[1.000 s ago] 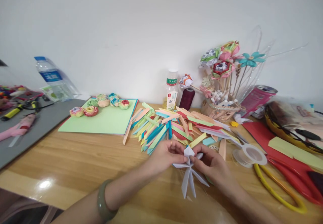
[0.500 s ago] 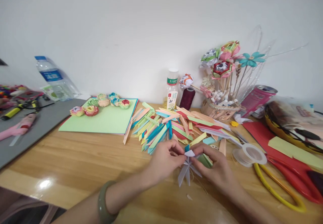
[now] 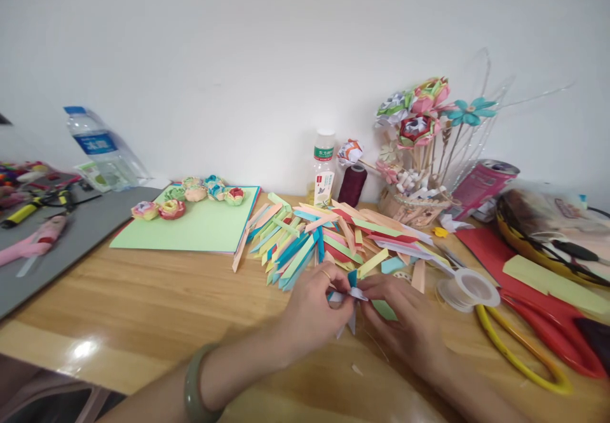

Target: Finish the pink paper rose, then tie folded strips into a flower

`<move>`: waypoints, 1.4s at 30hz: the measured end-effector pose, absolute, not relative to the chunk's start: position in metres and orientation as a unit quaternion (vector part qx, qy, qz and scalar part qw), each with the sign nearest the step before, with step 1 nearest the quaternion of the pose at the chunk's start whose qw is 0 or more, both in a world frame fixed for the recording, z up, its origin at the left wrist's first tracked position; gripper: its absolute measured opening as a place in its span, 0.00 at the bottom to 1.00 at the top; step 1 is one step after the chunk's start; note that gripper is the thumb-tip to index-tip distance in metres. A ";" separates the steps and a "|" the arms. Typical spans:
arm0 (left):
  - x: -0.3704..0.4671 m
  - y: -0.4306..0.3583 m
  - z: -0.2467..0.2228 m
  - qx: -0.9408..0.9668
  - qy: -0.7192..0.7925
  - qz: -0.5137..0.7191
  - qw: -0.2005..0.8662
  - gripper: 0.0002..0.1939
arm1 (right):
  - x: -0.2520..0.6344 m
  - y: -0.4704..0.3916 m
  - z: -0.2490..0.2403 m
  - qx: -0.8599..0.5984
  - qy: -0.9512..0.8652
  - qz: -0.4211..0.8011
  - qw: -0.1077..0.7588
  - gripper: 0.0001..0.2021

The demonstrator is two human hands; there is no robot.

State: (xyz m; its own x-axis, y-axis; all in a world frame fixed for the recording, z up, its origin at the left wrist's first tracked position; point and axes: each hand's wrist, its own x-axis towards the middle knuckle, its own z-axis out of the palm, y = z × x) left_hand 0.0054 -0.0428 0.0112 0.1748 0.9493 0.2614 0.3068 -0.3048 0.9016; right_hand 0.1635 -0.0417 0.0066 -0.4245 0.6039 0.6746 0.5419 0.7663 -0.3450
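Observation:
Between my two hands is a bundle of folded white and blue paper strips [image 3: 356, 293], its pale points hanging downward with a thin thread below. My left hand [image 3: 317, 305], a green bangle on its wrist, pinches the bundle between thumb and fingers. From the other side my right hand [image 3: 405, 321] closes its fingertips on the same bundle. Part of the paper is hidden by the fingers, and a green piece [image 3: 384, 310] shows beneath the right hand. Just beyond the hands lies a heap of colourful folded paper strips [image 3: 298, 245].
Several small paper flowers [image 3: 171, 209] rest on green paper [image 3: 190, 235] at left. Behind the heap stand a bottle [image 3: 324, 172], a dark red thread spool [image 3: 353, 185] and a basket of paper flowers [image 3: 414, 207]. Right lie a clear reel [image 3: 469, 289] and red-and-yellow scissors handles [image 3: 528, 372].
My fingers have drawn closer together round the paper bundle. Its white top flap now lies flatter, and less of the hanging points shows.

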 end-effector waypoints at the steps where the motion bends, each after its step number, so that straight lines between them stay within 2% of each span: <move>1: 0.005 -0.043 0.010 0.679 0.469 0.444 0.348 0.05 | 0.164 -0.042 0.007 -0.337 -0.846 0.027 0.412 0.09; 8: 0.000 -0.044 0.005 0.763 0.387 0.481 0.190 0.08 | 0.166 -0.044 0.005 -0.339 -0.857 -0.029 0.387 0.10; 10: 0.000 -0.044 0.007 0.777 0.357 0.484 0.186 0.08 | 0.165 -0.045 0.007 -0.334 -0.856 -0.022 0.394 0.09; 13: 0.001 -0.043 0.012 0.714 0.379 0.479 0.342 0.05 | 0.164 -0.045 0.010 -0.334 -0.844 -0.009 0.418 0.09; 15: 0.002 -0.041 0.016 0.619 0.406 0.462 0.488 0.10 | 0.164 -0.043 0.011 -0.333 -0.839 -0.014 0.430 0.09; 17: 0.003 -0.039 0.017 0.562 0.403 0.434 0.577 0.16 | 0.165 -0.041 0.012 -0.329 -0.839 -0.028 0.432 0.09; 19: 0.003 -0.038 0.016 0.571 0.395 0.423 0.582 0.13 | 0.167 -0.039 0.011 -0.335 -0.834 -0.057 0.434 0.09; 22: 0.003 -0.038 0.009 0.611 0.400 0.464 0.502 0.05 | 0.168 -0.040 0.013 -0.366 -0.813 -0.094 0.443 0.08; 24: 0.002 -0.039 0.006 0.628 0.400 0.502 0.439 0.04 | 0.167 -0.043 0.016 -0.392 -0.802 -0.029 0.450 0.07; 27: 0.001 -0.040 0.004 0.662 0.390 0.527 0.363 0.03 | 0.163 -0.047 0.020 -0.441 -0.759 0.213 0.429 0.06; 29: 0.001 -0.041 0.006 0.691 0.376 0.519 0.334 0.04 | 0.160 -0.047 0.021 -0.459 -0.708 0.348 0.409 0.05; 31: 0.000 -0.041 0.009 0.713 0.362 0.498 0.337 0.08 | 0.158 -0.045 0.021 -0.455 -0.667 0.419 0.416 0.06; 33: 0.000 -0.040 0.010 0.709 0.356 0.478 0.376 0.10 | 0.158 -0.042 0.021 -0.447 -0.641 0.454 0.428 0.08; 36: -0.001 -0.037 0.009 0.660 0.365 0.482 0.446 0.05 | 0.158 -0.040 0.020 -0.441 -0.630 0.479 0.422 0.09; 42: -0.003 -0.033 0.009 0.651 0.384 0.483 0.442 0.04 | 0.163 -0.039 0.022 -0.448 -0.673 0.435 0.396 0.10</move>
State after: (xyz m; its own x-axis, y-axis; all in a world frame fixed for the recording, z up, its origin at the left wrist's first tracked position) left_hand -0.0034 -0.0331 0.0088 0.2383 0.9272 0.2891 0.0727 -0.3139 0.9467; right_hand 0.1625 -0.0387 0.0218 -0.2838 0.9481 0.1436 0.2583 0.2198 -0.9407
